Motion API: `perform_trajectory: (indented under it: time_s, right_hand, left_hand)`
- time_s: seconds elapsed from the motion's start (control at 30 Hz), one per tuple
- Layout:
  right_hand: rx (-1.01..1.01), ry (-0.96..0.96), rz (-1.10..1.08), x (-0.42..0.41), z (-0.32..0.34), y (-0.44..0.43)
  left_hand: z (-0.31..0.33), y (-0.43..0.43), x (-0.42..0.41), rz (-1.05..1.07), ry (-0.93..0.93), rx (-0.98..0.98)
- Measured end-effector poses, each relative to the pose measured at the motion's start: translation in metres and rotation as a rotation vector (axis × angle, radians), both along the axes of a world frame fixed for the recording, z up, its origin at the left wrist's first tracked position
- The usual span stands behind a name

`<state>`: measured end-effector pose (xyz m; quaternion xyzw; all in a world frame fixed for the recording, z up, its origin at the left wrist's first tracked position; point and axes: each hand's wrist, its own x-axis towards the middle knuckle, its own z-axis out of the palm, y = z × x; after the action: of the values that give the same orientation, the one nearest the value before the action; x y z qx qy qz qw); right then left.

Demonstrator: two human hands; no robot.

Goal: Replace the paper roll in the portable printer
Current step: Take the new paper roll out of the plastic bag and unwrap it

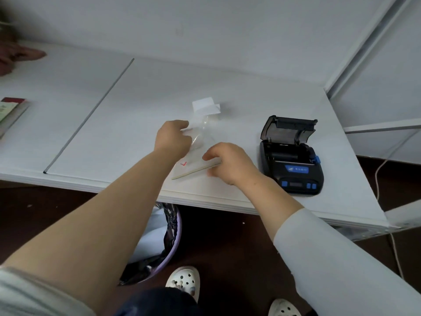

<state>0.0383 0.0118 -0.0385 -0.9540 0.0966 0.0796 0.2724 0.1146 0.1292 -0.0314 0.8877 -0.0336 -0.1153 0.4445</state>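
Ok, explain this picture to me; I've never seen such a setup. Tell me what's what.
No machine here: one camera worn on the person's head looks down at their two bare hands. On the white table stands a black portable printer, lid open. The left hand grips a clear plastic wrapper; the right hand pinches a flat white pack at the wrapper's near end. A folded white paper lies behind them, a book at the far left.
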Motion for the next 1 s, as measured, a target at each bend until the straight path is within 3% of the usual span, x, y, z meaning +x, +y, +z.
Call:
perform_trajectory:
  time_s: [0.13,0.33,0.57,0.7,0.87,1.0]
  right_hand:
    - [-0.121,0.045,0.103,0.005,-0.008,0.004]
    - [-0.323,-0.055,0.206,0.002,-0.012,0.010]
    - [0.146,-0.099,-0.142,0.003,0.022,0.015]
    - [0.536,-0.069,-0.285,0.007,0.050,0.017]
    - [0.706,-0.028,-0.345,0.013,0.069,0.015]
    - [0.584,-0.030,-0.340,0.013,0.077,0.015]
  left_hand:
    - [-0.003,0.007,-0.002,0.036,-0.060,-0.038]
    - [-0.007,0.019,-0.010,0.156,0.029,-0.062]
    - [0.017,0.035,-0.019,0.374,0.116,-0.346]
    - [0.033,0.031,-0.029,0.309,0.242,-0.462]
    - [0.042,0.021,-0.038,0.182,0.281,-0.515]
    - [0.047,0.019,-0.041,0.185,0.267,-0.592]
